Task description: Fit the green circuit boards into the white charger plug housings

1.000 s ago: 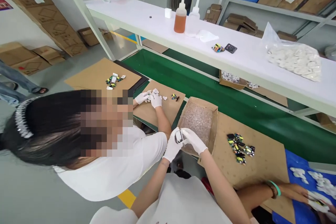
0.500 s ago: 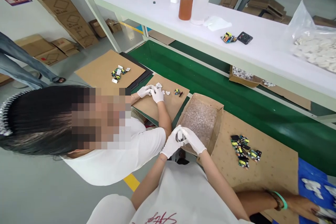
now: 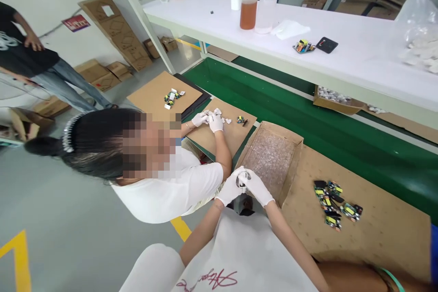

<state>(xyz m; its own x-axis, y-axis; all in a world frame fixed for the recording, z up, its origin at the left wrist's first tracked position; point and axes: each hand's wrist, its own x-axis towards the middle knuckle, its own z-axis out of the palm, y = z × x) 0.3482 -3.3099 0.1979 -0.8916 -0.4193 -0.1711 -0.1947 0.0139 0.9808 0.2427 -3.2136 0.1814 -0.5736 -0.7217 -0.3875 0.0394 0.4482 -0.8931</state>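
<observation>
Both my hands wear white gloves and meet in front of my chest, at the near edge of a shallow cardboard box (image 3: 290,133). Between them is a small white plastic housing (image 3: 243,179) with a dark part inside; the fingers cover much of it. My left hand (image 3: 230,188) is closed around its left side. From the right, my right hand (image 3: 258,188) grips it with bent fingers. To the right, a cluster of small circuit boards (image 3: 328,203) with yellow and black parts lies on a brown cardboard sheet (image 3: 386,223).
A co-worker in white (image 3: 171,187) sits close on my left, gloved hands over white pieces (image 3: 217,112). Another person's arm (image 3: 356,278) reaches in at lower right. A green conveyor belt (image 3: 267,100) runs behind; above it a white shelf (image 3: 212,27) carries bottles (image 3: 248,11).
My view has swung left and up, so things sit further right in the picture. Both hands still hold the housing, its opening turned a little. The other person's hand at lower right has left view.
</observation>
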